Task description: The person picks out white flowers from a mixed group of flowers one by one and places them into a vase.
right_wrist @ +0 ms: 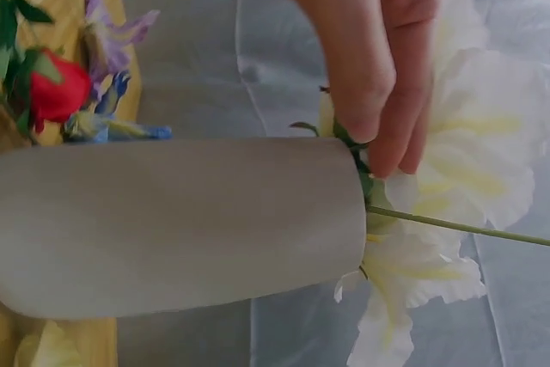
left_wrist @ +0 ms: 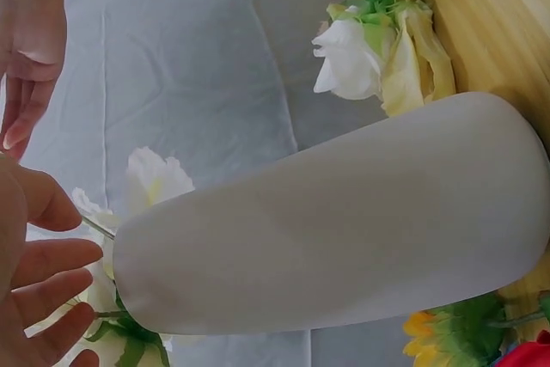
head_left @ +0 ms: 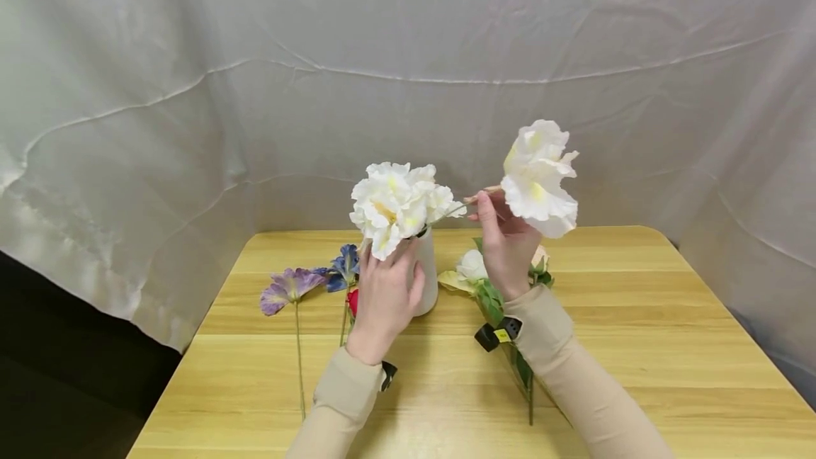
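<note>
A white vase (head_left: 426, 278) stands upright on the table, holding a cluster of white ruffled flowers (head_left: 395, 204). My left hand (head_left: 390, 285) is at the vase mouth beneath these blooms; in the left wrist view its fingers (left_wrist: 56, 259) are spread loosely by the stems. My right hand (head_left: 510, 250) pinches the stem of another white ruffled flower (head_left: 540, 179), its bloom raised to the right of the vase. That flower's thin green stem (right_wrist: 464, 228) slants down to the vase mouth, its lower end hidden inside.
Left of the vase lie a purple flower (head_left: 290, 289), a blue flower (head_left: 344, 268) and a red rose (head_left: 353, 302). A white rose (head_left: 472, 265) and other leafy stems lie under my right arm. A yellow flower (left_wrist: 421, 337) sits low by the vase. Grey cloth (head_left: 408, 91) hangs behind the table.
</note>
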Demonstrator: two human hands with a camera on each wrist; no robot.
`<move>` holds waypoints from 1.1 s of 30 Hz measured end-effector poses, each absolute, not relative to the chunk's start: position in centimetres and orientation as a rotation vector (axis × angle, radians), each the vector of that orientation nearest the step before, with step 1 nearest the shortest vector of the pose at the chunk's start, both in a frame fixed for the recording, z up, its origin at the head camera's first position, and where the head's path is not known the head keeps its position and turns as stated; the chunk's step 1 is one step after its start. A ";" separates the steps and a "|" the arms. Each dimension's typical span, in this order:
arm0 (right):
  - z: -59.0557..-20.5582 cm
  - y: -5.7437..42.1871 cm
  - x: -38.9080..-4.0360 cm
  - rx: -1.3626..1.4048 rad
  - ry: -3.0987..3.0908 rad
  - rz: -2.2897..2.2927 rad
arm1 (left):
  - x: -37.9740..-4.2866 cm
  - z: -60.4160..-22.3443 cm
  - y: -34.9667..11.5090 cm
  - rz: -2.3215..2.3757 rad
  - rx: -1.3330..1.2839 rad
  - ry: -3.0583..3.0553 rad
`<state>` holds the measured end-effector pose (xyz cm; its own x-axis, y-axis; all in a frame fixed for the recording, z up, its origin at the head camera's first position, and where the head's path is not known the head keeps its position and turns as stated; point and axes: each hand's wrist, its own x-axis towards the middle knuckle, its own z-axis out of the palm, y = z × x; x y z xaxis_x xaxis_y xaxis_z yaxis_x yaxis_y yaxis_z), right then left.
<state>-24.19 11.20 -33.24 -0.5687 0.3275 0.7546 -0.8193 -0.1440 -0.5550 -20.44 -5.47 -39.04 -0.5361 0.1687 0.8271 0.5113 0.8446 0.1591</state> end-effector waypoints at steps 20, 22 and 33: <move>-34.5 10.1 -25.1 0.357 -2.035 1.592 | -20.7 -38.9 -6.1 -0.563 -0.486 -2.160; -34.6 10.1 -25.3 0.391 -2.044 1.562 | -20.7 -39.0 -6.1 -0.586 -0.496 -2.147; -36.1 9.4 -26.2 0.450 -2.142 1.500 | -20.7 -38.9 -6.1 -0.680 -0.533 -2.085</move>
<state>-26.19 9.43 -36.12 -0.8291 0.0075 0.5590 -0.5228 0.3440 -0.7800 -20.69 -6.12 -38.85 -0.5422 0.1235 0.8311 0.5898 0.7604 0.2718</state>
